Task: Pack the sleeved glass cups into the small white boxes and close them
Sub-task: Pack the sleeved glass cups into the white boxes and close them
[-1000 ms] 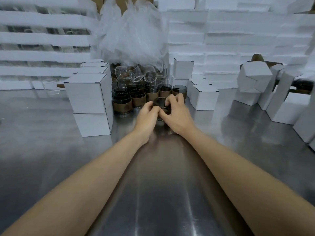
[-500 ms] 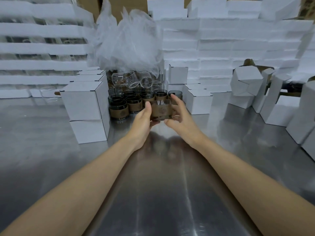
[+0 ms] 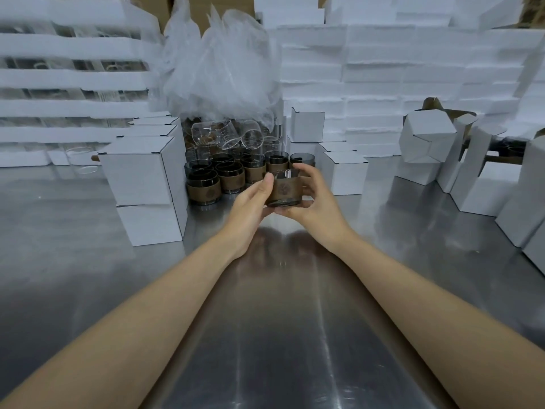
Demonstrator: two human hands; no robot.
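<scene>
Nestling between left hand (image 3: 250,208) and right hand (image 3: 317,203): sleeved cup (image 3: 284,192)

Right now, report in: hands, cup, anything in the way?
Left hand and right hand both hold one sleeved cup above the table. Not boxed yet. Behind it, other cups; boxes to both sides.

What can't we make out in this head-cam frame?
Head view only.
- Emblem on the held cup: too small, blurred.
- Fingers of the left hand: hidden behind the cup.
- Rear rows of the sleeved cups: hidden by front rows, count unclear.
- Contents of the stacked white boxes: hidden by closed flaps.
- The right-edge box: cut off by the frame edge.
</scene>
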